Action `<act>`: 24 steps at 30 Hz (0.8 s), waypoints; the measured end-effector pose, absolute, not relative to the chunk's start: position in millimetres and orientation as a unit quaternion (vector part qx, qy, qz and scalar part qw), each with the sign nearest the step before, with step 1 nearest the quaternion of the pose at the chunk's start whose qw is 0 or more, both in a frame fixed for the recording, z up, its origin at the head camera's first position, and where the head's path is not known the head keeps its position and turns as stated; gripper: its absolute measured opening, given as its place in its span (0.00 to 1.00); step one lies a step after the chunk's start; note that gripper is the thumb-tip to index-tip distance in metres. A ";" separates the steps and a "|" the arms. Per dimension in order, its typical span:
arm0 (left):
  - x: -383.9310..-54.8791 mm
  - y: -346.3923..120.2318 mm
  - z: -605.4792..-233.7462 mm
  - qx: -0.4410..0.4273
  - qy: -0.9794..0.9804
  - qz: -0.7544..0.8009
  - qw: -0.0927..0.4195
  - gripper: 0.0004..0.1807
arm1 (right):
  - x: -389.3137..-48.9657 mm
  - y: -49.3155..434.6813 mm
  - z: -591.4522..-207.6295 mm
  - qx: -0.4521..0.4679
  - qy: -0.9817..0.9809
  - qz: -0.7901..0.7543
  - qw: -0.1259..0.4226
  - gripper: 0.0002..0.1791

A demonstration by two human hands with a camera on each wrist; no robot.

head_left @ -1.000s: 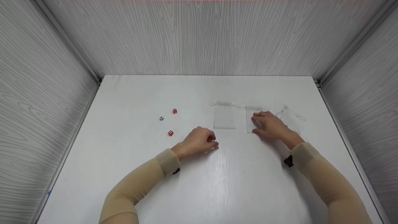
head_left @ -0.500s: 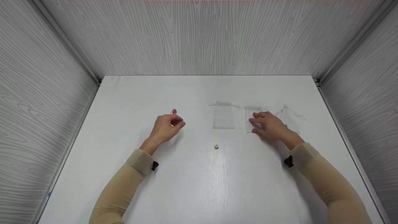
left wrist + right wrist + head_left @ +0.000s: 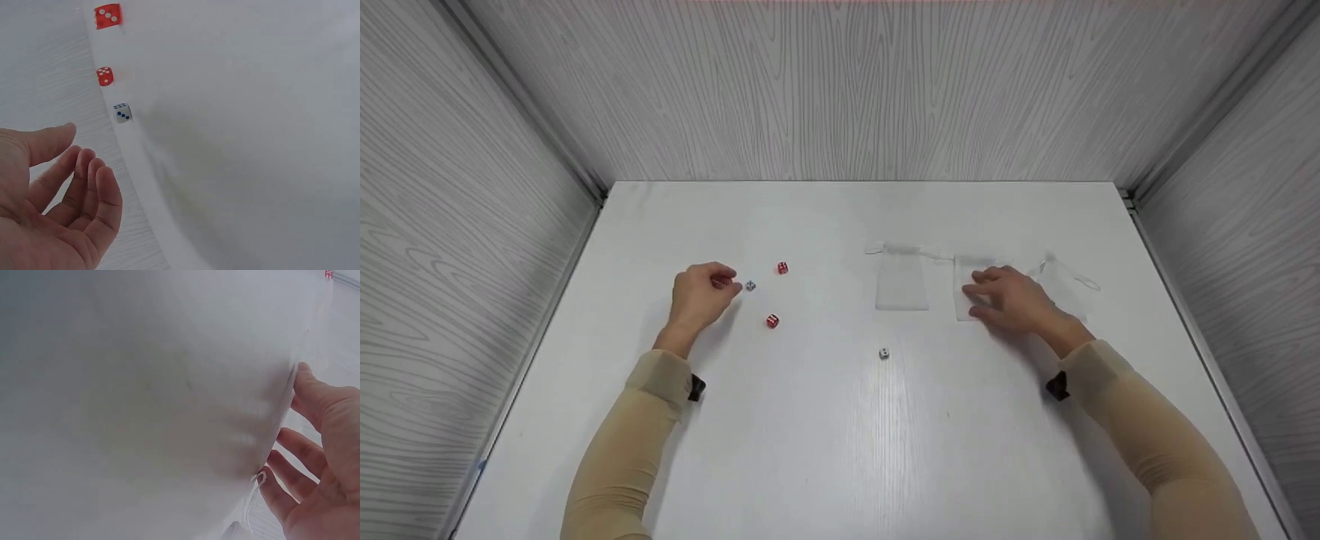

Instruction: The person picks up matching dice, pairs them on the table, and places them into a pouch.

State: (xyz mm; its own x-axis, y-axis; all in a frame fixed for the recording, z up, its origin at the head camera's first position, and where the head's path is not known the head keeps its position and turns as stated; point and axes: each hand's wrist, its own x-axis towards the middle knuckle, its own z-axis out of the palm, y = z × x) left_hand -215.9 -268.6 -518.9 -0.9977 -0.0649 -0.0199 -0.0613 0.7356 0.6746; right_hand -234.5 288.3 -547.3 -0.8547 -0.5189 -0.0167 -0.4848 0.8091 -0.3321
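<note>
My left hand (image 3: 701,296) hovers at the left with fingers loosely bent and nothing between them. Just right of its fingertips lies a white die with blue pips (image 3: 750,286), which the left wrist view shows apart from the thumb. Two red dice sit close by, a farther one (image 3: 783,268) and a nearer one (image 3: 772,321). My right hand (image 3: 1012,300) rests with spread fingers on the middle translucent drawstring pouch (image 3: 964,300), covering part of it. Alone near the table's middle is another white die (image 3: 884,353).
A flat drawstring pouch (image 3: 901,289) lies left of the right hand. A third pouch (image 3: 1057,279), its cord looped out to the right, is partly hidden behind that hand. Grey wood-grain panels (image 3: 840,90) stand around the white table (image 3: 840,450).
Leaving the white die by the table's middle, my left hand has moved left, past the red dice, to beside the blue-pipped die. My right hand has stayed almost still on the pouch.
</note>
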 end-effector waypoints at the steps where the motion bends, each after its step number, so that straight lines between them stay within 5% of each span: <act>1: -217.2 -268.8 -519.5 0.037 -0.932 -0.362 -0.009 0.17 | -234.9 287.8 -547.1 -0.263 0.950 -0.159 0.051 0.24; 9: -228.9 -261.9 -527.5 0.048 -0.931 -0.355 -0.071 0.19 | -236.2 286.1 -545.8 -0.243 0.955 -0.161 0.060 0.26; 24: -232.4 -238.3 -526.2 0.025 -0.942 -0.330 -0.051 0.14 | -239.1 288.3 -548.5 -0.242 0.953 -0.169 0.070 0.26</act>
